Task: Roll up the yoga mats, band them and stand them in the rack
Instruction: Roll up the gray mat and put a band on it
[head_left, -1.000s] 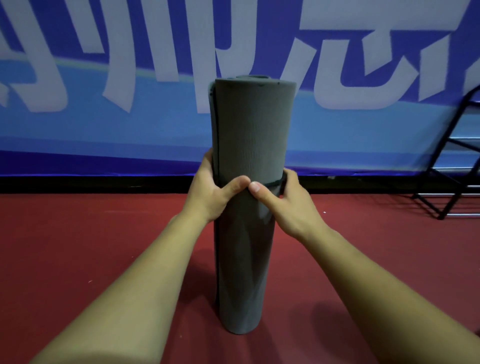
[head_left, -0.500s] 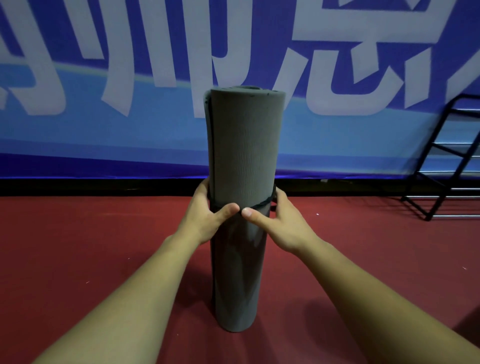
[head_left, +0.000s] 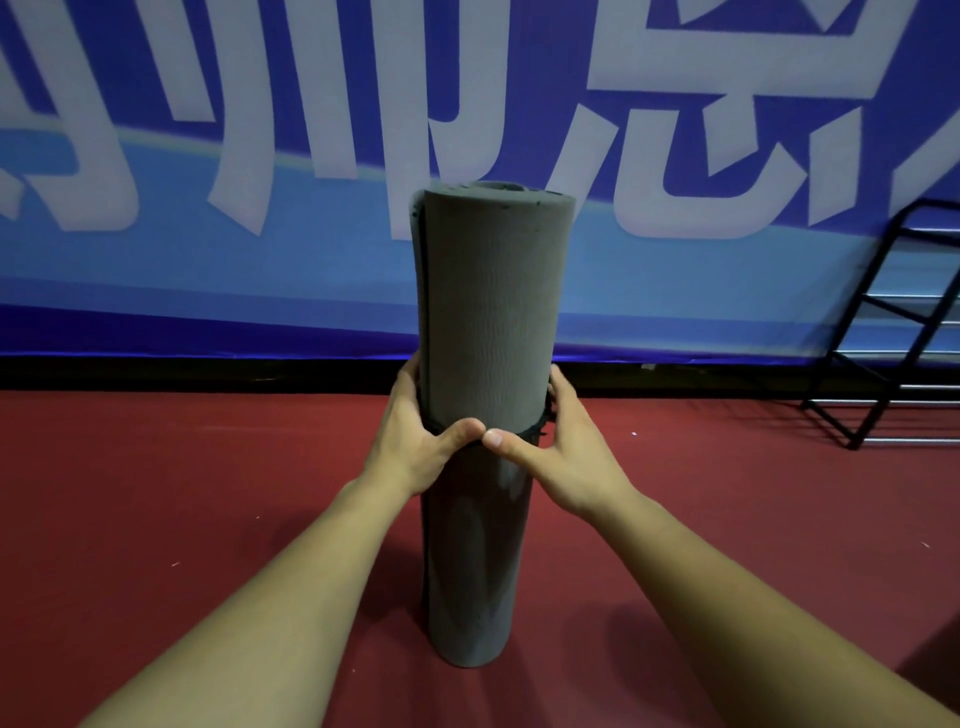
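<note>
The left hand (head_left: 415, 441) and right hand (head_left: 566, 457) are clasping the upright mat (head_left: 488, 312), thumbs pressing the band (head_left: 534, 429) between them, probably to seat it.

Left hand (head_left: 415, 441), right hand (head_left: 566, 457) grip upright banded mat (head_left: 488, 322)

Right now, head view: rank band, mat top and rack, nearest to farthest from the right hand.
1. band: touching the right hand, under its thumb, round the mat.
2. mat top: straight above the hand, at the upper end of the upright roll.
3. rack: far off to the right, by the wall.
</note>
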